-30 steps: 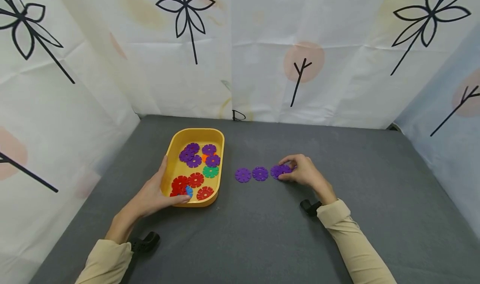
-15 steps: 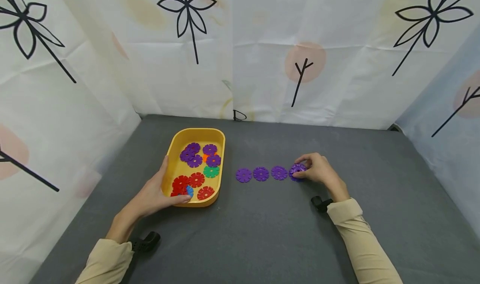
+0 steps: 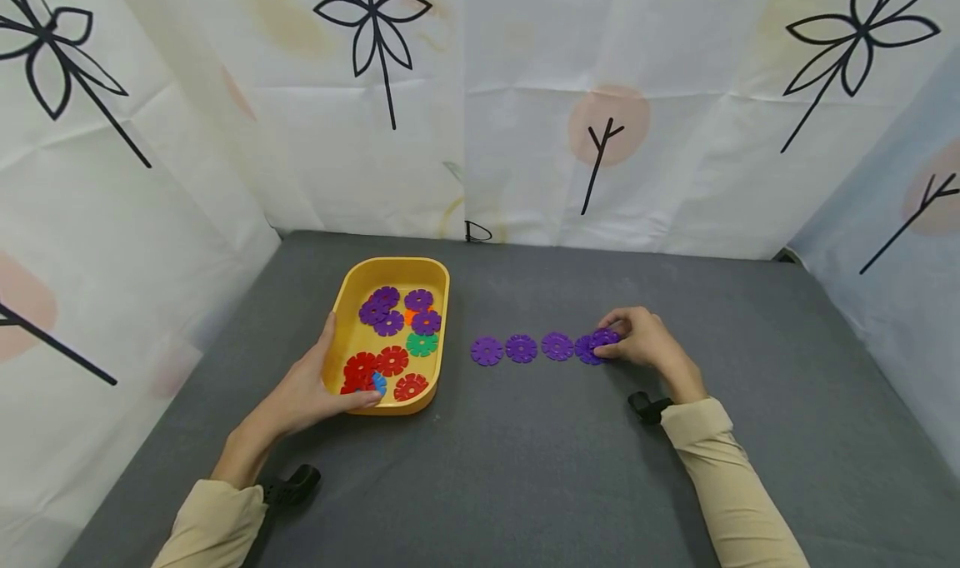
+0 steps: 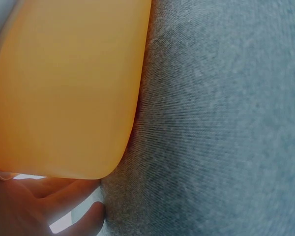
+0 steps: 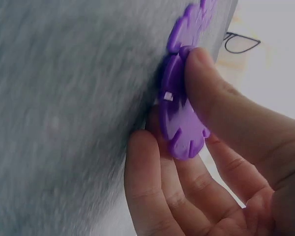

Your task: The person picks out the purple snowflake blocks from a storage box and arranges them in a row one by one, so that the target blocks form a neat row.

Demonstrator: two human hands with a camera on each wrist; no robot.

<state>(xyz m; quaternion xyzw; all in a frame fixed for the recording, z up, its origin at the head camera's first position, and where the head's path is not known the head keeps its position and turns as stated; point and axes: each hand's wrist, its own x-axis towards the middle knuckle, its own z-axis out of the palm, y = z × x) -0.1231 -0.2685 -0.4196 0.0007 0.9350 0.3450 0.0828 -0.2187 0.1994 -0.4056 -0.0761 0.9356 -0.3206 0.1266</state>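
Note:
My left hand (image 3: 311, 389) holds the yellow tray (image 3: 397, 271) at its near left corner, thumb over the front rim and fingers along the left side. The tray's outer wall (image 4: 69, 93) fills much of the left wrist view. My right hand (image 3: 643, 341) pinches a purple snowflake disc (image 3: 606, 337) between thumb and fingers, with possibly more than one stacked there. It overlaps another purple disc (image 3: 584, 351) at the right end of a row on the table. The thumb (image 5: 206, 78) lies over the purple plastic in the right wrist view.
Inside the tray lie purple discs (image 3: 389, 323), red discs (image 3: 392, 360), a green disc (image 3: 422, 344), and partly covered orange and blue ones. Other purple discs (image 3: 521, 349) continue the row leftward on the grey table (image 3: 480, 476). Patterned curtains (image 3: 517, 151) stand around the table edges.
My right hand has moved right along the row, leaving purple discs lying flat behind it. The held disc has just shifted right off the last one. The left hand and tray have stayed put.

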